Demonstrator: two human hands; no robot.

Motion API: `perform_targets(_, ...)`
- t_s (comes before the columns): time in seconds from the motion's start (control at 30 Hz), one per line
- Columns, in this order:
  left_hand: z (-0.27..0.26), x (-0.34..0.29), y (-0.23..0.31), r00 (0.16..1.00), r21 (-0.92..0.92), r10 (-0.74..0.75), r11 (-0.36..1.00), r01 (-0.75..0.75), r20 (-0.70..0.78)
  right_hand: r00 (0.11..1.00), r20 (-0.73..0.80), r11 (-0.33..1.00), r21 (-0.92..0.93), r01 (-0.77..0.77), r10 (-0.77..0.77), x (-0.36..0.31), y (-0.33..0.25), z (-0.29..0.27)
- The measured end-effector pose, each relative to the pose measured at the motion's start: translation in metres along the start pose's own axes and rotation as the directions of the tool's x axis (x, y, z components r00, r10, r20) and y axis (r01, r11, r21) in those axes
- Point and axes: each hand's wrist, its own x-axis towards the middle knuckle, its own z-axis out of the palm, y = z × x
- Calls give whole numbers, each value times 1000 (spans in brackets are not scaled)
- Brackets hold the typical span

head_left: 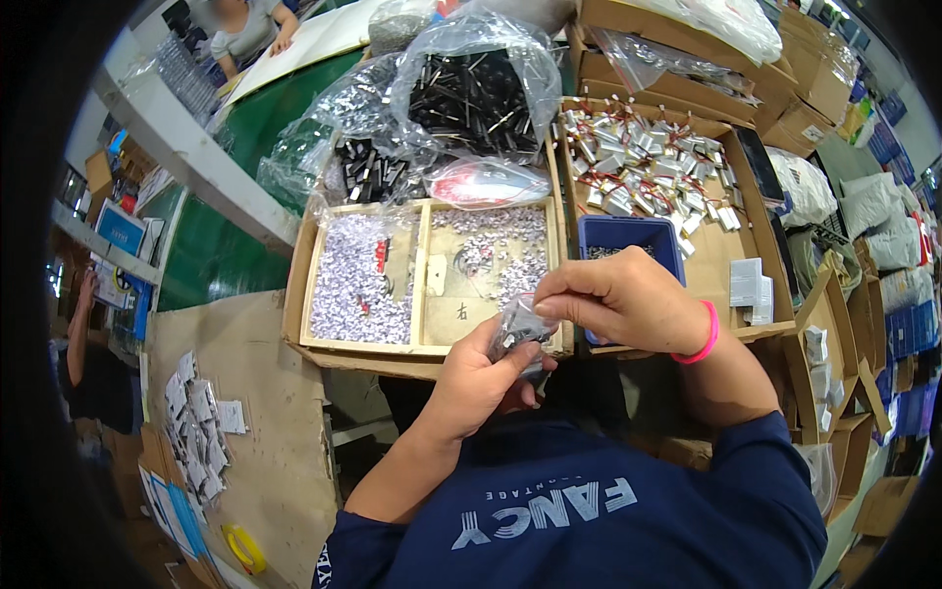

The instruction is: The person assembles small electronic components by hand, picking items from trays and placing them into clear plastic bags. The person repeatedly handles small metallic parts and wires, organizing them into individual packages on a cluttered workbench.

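Observation:
A small clear plastic bag with dark little parts inside is held up in front of my body. My left hand grips its lower part, thumb across the front. At the bag's top edge the fingers of my right hand are pinched together; a pink band circles that wrist. Under the hands lies a divided wooden tray with many tiny whitish pieces in both compartments. Partly hidden behind my right hand, a blue plastic bin holds small dark pieces.
A cardboard tray of silver battery-like packs with red wires sits at the right. Behind stands a large clear bag of black parts. Filled packets and yellow tape lie on the left. Another person sits far left.

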Motion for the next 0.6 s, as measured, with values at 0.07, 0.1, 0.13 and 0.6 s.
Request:
perform_targets(0.07, -4, -1, -2, 1000, 27, -4, 1000, 4, 7, 991, 67, 992, -48, 116, -113, 8, -2, -4)
perform_targets(0.1, -6, -2, -3, 1000, 31, -9, 999, 8, 10, 984, 124, 985, -93, 143, -131, 14, -4, -8)
perform_targets(0.13, -8, -3, -4, 1000, 19, -20, 1000, 20, 17, 975, 196, 979, -153, 137, -106, 19, -6, -10)
perform_targets(0.6, -53, -26, -7, 990, -281, 142, 949, -142, -20, 975, 220, 999, -47, -20, 30, 83, -42, 3)
